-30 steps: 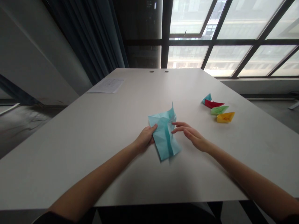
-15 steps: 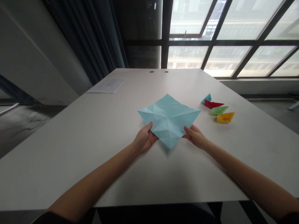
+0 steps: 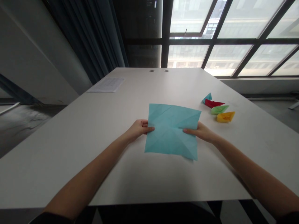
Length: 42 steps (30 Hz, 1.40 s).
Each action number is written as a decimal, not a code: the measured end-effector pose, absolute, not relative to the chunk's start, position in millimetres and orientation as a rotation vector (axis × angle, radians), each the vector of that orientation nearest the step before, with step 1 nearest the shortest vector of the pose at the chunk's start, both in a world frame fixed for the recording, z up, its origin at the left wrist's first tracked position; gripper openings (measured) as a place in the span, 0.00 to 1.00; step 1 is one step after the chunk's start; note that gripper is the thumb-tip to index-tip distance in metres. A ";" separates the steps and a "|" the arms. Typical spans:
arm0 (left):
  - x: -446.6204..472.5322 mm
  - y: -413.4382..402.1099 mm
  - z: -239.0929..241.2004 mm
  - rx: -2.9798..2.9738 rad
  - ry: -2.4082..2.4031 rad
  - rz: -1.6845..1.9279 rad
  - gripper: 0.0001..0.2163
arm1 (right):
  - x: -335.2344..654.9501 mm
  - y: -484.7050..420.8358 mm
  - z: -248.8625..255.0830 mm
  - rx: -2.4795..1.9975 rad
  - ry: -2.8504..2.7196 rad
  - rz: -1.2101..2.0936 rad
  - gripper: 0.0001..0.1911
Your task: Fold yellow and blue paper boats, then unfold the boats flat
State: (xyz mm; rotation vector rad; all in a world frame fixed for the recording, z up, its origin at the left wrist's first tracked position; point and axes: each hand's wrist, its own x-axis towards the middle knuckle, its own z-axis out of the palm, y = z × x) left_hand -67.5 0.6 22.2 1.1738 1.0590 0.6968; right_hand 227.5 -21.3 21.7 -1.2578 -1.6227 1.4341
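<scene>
A creased light blue square sheet of paper point(image 3: 171, 130) lies unfolded over the middle of the white table point(image 3: 98, 130). My left hand point(image 3: 137, 128) pinches its left edge, thumb on top. My right hand point(image 3: 201, 132) grips the right edge the same way, thumb resting on the sheet. Both hands hold the paper spread out flat and squared to me.
Four small folded paper boats sit in a row at the right: teal point(image 3: 207, 97), red point(image 3: 213, 103), green point(image 3: 219, 109) and yellow point(image 3: 225, 116). A printed white sheet point(image 3: 107, 84) lies at the far left. Dark curtains and large windows stand behind the table.
The blue paper went from half folded to fully opened, then turned from a diamond to a square facing me. Both hands shifted to its side edges.
</scene>
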 end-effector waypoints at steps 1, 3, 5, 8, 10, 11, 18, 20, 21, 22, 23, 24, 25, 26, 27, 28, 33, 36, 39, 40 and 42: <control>-66.3 -0.4 22.0 1.194 1.072 0.689 0.19 | 228.6 -19.7 20.6 -1.270 -1.636 1.419 0.20; -64.7 -1.5 22.0 1.211 1.078 0.695 0.19 | 231.5 -15.9 16.9 -1.287 -1.660 1.402 0.20; -65.0 -0.7 21.4 1.236 1.076 0.699 0.18 | 234.8 -12.0 12.5 -1.284 -1.688 1.389 0.19; -67.8 3.0 18.0 1.388 1.111 0.698 0.15 | 239.2 -7.6 8.2 -1.251 -1.760 1.346 0.18; -70.5 5.9 15.0 1.554 1.163 0.720 0.14 | 241.6 -5.2 7.5 -1.214 -1.836 1.273 0.15; -71.9 7.1 13.7 1.651 1.198 0.731 0.13 | 242.8 -4.1 7.7 -1.191 -1.886 1.218 0.14; -81.1 12.8 3.4 2.354 1.079 0.733 0.12 | 249.9 3.5 2.5 -1.226 -2.222 0.781 0.13; -84.2 15.6 -2.4 2.467 1.077 0.678 0.13 | 251.9 4.4 -0.3 -1.209 -2.290 0.729 0.15; -85.7 17.0 -4.8 2.507 1.098 0.632 0.14 | 252.8 4.4 -1.0 -1.196 -2.328 0.693 0.17; -87.0 18.1 -6.3 2.535 1.123 0.587 0.14 | 253.5 4.1 -1.0 -1.181 -2.369 0.651 0.18; -88.0 18.8 -6.5 2.557 1.145 0.544 0.15 | 254.0 3.4 -0.3 -1.166 -2.408 0.609 0.19; -88.5 18.7 -5.1 2.573 1.163 0.507 0.16 | 254.0 2.4 1.1 -1.154 -2.442 0.567 0.19; -88.4 17.9 -2.2 2.589 1.180 0.473 0.16 | 253.3 1.1 3.2 -1.148 -2.468 0.526 0.19; -87.8 16.3 2.1 2.607 1.196 0.438 0.16 | 251.9 -0.7 5.8 -1.150 -2.485 0.484 0.19; -86.5 13.8 7.4 2.630 1.212 0.398 0.17 | 249.7 -2.8 8.6 -1.156 -2.496 0.443 0.19; -84.7 10.7 13.2 2.654 1.234 0.356 0.16 | 246.8 -5.2 11.6 -1.166 -2.505 0.400 0.17; -71.7 -5.8 33.3 2.781 1.325 0.262 0.16 | 226.9 -16.3 20.4 -1.209 -2.598 0.196 0.16; -65.2 -10.2 32.0 2.853 1.177 0.249 0.17 | 218.3 -19.7 19.8 -1.194 -2.675 0.152 0.17; -59.1 -12.3 27.1 2.862 0.991 0.204 0.17 | 212.0 -22.0 18.6 -1.173 -2.726 0.127 0.17; -56.3 -13.1 25.9 2.856 0.984 0.197 0.16 | 209.5 -22.7 18.2 -1.170 -2.731 0.119 0.18; -49.3 -14.9 24.2 2.839 1.052 0.210 0.13 | 203.3 -23.4 16.7 -1.173 -2.714 0.126 0.17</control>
